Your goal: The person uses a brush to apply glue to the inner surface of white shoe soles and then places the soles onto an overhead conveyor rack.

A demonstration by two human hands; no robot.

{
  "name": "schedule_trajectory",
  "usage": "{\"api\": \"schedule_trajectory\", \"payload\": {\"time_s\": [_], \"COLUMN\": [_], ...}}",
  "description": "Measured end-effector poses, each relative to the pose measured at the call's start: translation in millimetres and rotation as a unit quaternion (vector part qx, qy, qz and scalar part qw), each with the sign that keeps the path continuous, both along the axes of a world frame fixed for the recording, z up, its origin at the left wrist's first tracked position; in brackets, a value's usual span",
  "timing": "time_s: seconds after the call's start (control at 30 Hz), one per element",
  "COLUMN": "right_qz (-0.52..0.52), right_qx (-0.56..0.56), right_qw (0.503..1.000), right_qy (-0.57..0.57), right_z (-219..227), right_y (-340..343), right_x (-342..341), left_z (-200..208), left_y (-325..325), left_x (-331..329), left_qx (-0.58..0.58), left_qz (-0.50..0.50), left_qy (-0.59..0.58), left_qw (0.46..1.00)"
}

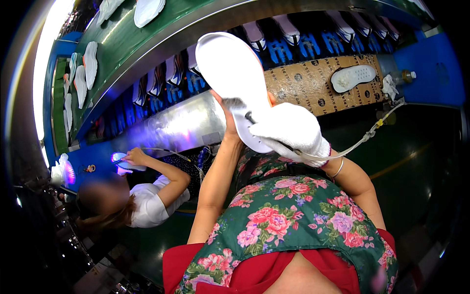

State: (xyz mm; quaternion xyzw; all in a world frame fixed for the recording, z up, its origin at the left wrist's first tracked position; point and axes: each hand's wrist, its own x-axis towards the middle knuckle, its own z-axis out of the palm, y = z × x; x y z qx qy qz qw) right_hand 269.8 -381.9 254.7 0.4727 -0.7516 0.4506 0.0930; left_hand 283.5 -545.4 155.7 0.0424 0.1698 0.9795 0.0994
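A white shoe sole (227, 61) with an orange edge is held up in front of me, tilted, its broad end pointing away. My bare left hand (227, 117) is closed round its left edge. In a white knit glove, my right hand (293, 128) grips a brush (235, 103) whose grey bristles touch the narrower middle of the sole. The glove hides most of the brush handle. From beneath the glove a pale thin tube (360, 144) runs up to the right, knotted partway along.
Beyond the sole, printed cardboard (298, 90) bears another white sole (353, 78), with crumpled white cloth (390, 87) and a bottle (408, 76) beside it. Shoe uppers (289, 30) line the shelf behind. Soles lie on a green conveyor (115, 46). At left, a co-worker (154, 198) handles a sole.
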Motion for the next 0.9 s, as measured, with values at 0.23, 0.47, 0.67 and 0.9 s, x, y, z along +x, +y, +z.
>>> {"api": "schedule_trajectory", "payload": {"time_s": [0.23,0.47,0.67,0.9], "right_qz": [-0.027,0.033,0.053,0.038], "right_qx": [0.017,-0.054,-0.037,0.010], "right_qw": [0.999,0.996,0.995,0.999], "right_qy": [0.030,-0.061,-0.071,0.002], "right_z": [5.3,1.4,5.2,-9.3], "right_y": [0.4,2.3,1.5,3.3], "right_x": [-3.4,2.5,16.7,21.1], "left_z": [13.0,22.0,14.4,15.5], "left_y": [-5.4,-8.3,-19.3,-27.9], "left_x": [-11.8,-21.2,-25.7,-38.1], "left_qx": [0.076,0.079,0.105,0.051], "left_qz": [0.022,0.060,0.027,-0.005], "left_qy": [-0.012,0.023,0.036,0.028], "left_qw": [0.997,0.995,0.993,0.998]}}
